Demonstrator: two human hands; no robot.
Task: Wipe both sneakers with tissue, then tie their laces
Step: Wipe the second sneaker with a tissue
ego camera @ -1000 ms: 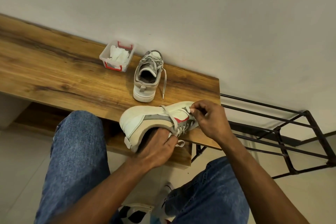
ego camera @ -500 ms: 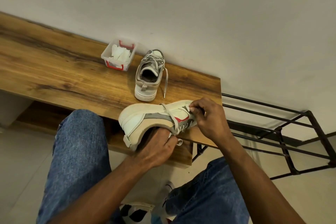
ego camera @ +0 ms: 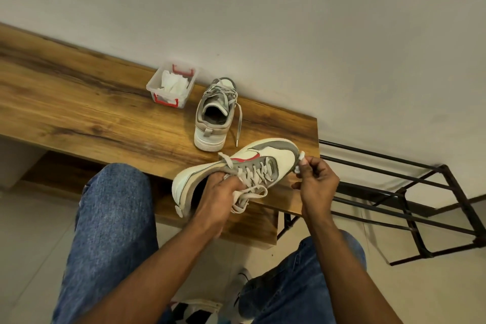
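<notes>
Wood-grain tabletop (ego camera: 79, 110) runs along a plain pale wall (ego camera: 289, 21), with a tiled floor below. Nearest the camera, two knees in blue jeans (ego camera: 113, 218) frame the lower view. Above them, the left hand (ego camera: 223, 192) grips the held sneaker (ego camera: 273, 155) at its collar and tongue, fingers curled over the opening; the shoe lies tilted on its side at the tabletop's near right corner, toe pointing right. Its loose laces (ego camera: 249, 192) hang below the left hand. The right hand (ego camera: 317, 181) is at the toe, fingers curled, pinching a small white tissue (ego camera: 300, 159) against the toe cap. Beyond the held shoe, the second sneaker (ego camera: 214, 116) stands upright on the tabletop, heel toward the camera, one lace trailing down its right side. Just left of it, near the wall, a clear plastic box (ego camera: 172, 84) with red latches holds white tissues. To the right of the tabletop stands a black metal rack (ego camera: 410, 192).
</notes>
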